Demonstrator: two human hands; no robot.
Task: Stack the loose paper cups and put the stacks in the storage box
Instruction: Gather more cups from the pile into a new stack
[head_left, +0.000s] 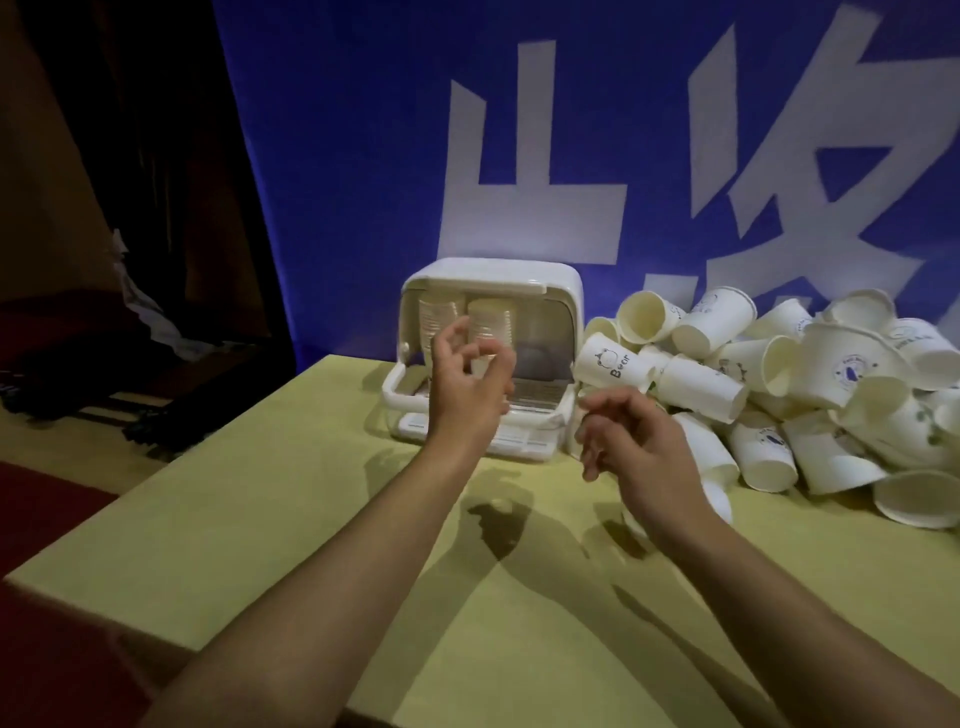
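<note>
A white storage box (563, 296) stands at the back of the table with its front lid lifted. Two stacks of paper cups (491, 325) stand upright inside it. A big heap of loose white paper cups (779, 374) lies to the right of the box. My left hand (467, 384) hovers in front of the box opening with loosely curled fingers and holds nothing. My right hand (634, 441) hangs lower, between the box and the heap, fingers relaxed and empty. A cup partly hidden by my right wrist lies on the table below it.
The table (260, 519) has a yellow-green cloth, with its left edge running diagonally toward me. A blue banner (363, 156) with large white characters hangs behind the box. Dark furniture and a red floor lie to the left.
</note>
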